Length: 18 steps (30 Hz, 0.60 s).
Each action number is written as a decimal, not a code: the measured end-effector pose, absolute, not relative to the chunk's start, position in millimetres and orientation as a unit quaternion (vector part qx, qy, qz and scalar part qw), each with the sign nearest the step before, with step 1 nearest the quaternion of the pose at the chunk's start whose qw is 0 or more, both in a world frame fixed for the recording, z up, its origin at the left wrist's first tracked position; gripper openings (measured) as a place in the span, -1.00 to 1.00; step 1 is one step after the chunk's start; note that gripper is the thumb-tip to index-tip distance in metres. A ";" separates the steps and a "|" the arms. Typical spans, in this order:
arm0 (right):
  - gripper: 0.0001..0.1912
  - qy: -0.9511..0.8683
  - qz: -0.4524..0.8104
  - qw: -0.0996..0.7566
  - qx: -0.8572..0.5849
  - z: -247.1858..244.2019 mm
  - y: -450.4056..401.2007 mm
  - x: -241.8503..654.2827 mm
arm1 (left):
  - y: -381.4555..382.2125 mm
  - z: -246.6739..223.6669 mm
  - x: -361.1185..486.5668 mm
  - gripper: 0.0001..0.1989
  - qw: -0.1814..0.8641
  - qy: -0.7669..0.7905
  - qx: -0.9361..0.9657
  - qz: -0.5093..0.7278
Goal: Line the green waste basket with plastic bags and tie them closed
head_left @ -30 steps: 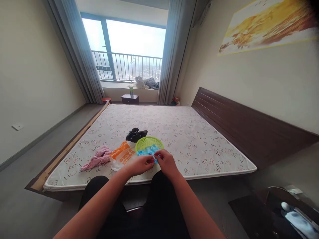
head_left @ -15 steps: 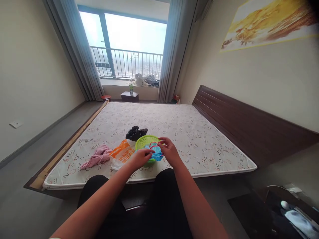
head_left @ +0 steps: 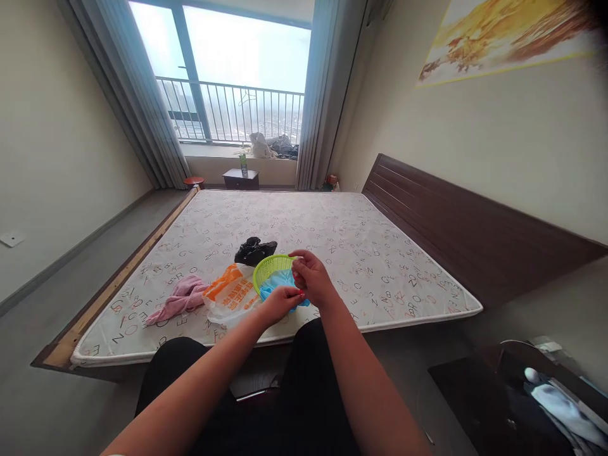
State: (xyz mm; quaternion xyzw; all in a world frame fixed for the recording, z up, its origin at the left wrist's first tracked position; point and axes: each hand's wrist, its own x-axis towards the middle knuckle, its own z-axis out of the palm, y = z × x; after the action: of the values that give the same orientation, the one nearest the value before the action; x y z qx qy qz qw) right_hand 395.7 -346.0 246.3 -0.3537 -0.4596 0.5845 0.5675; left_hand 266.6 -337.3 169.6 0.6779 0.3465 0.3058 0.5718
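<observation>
My left hand (head_left: pixel 281 303) is closed in a pinch on a red drawstring, at the near side of a light blue plastic bag (head_left: pixel 278 280). Just above and to the right, my right hand (head_left: pixel 310 277) is closed on the same red string, most of which its fingers hide. The blue bag lies in and over a green plastic basket (head_left: pixel 262 272) on the mattress. Left of the basket sits a white and orange plastic bag (head_left: pixel 232 288); behind it is a crumpled black plastic bag (head_left: pixel 255 251). A pink cloth (head_left: pixel 180 297) lies farther left.
The mattress (head_left: pixel 285 215) fills the middle, with a dark wooden headboard (head_left: pixel 465 221) on the right. A small dark table (head_left: pixel 241 179) with a green bottle (head_left: pixel 244 162) stands by the window. At the lower right are items on a dark surface (head_left: pixel 479 405).
My hands have drawn the red string in and closed round it; its open loop no longer shows. My right hand has turned into a tighter grip. The camera view has shifted slightly.
</observation>
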 end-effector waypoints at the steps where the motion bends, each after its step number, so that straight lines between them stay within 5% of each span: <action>1: -0.64 -0.468 0.573 0.573 -0.353 243.8 -345.7 397.0 | -338.7 168.9 266.8 -0.45 0.570 0.348 0.679 0.305; 6: -0.51 -0.560 0.432 0.560 -0.431 219.8 -346.2 412.6 | -340.7 173.1 263.6 -0.42 0.573 0.342 0.665 0.334; 12: -0.69 -0.685 0.362 0.398 -0.492 201.1 -349.7 441.7 | -334.1 179.1 254.3 -0.44 0.600 0.359 0.617 0.361; 18: -0.79 -0.629 0.406 0.430 -0.505 203.3 -360.3 442.6 | -333.4 178.3 254.7 -0.50 0.637 0.403 0.517 0.405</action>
State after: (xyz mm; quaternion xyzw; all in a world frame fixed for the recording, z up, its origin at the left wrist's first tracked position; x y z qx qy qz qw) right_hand 442.6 -360.3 203.3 -0.5051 -0.6287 0.4062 0.4297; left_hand 254.7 -333.4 178.3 0.5174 0.4035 0.4053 0.6366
